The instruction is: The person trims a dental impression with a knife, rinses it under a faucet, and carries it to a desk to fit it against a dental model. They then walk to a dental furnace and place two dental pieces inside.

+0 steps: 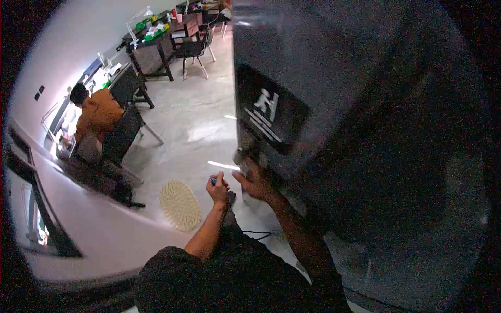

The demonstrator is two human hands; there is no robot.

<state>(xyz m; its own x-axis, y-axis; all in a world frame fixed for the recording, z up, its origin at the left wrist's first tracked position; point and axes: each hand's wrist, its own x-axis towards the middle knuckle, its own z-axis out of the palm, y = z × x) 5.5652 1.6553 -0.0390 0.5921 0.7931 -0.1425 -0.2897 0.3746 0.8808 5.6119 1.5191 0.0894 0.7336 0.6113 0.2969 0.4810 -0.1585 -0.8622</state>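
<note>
Handling the door (323, 68) seemed the step in hand: the right hand (254, 181) was at what looked like the handle (241, 156), by the door's edge, though whether its fingers gripped was unclear. The left hand (218, 189), just beside, had its fingers curled round a small blue thing (213, 181). Moving the door further likely called for a firm hold.

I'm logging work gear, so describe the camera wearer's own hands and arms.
The left hand and right hand look ungloved; the forearms are bare, with no markings that I can make out. The dark top has sleeves ending near the elbows. The picture is too grainy to tell about rings.
</note>
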